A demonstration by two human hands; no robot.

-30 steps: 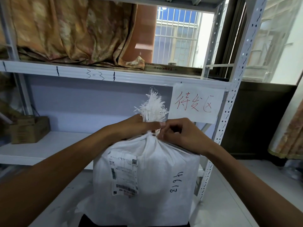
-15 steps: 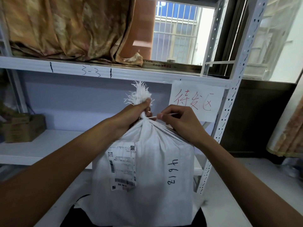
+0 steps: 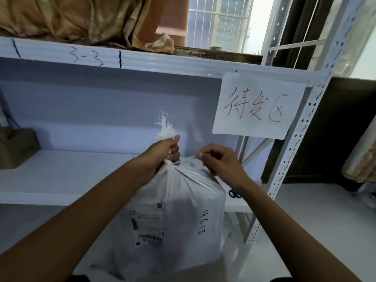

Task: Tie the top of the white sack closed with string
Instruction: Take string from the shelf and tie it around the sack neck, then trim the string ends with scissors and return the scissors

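A white woven sack stands on the floor in front of me, with a shipping label and a handwritten number on its front. Its top is gathered into a neck with a frayed tuft sticking up. My left hand is clenched around that neck just under the tuft. White string is wound around the neck below my fist. My right hand, to the right of the neck, pinches the string's free end between thumb and forefinger and holds it taut.
A white metal shelf unit stands right behind the sack, its perforated upright at right. A paper sign with red writing hangs from the upper shelf. A brown box sits at far left. Draped cloth lies on top.
My left hand moved from pinching at the neck to gripping it in a fist. My right hand drew the string end out to the right. The view shifted closer and downward.
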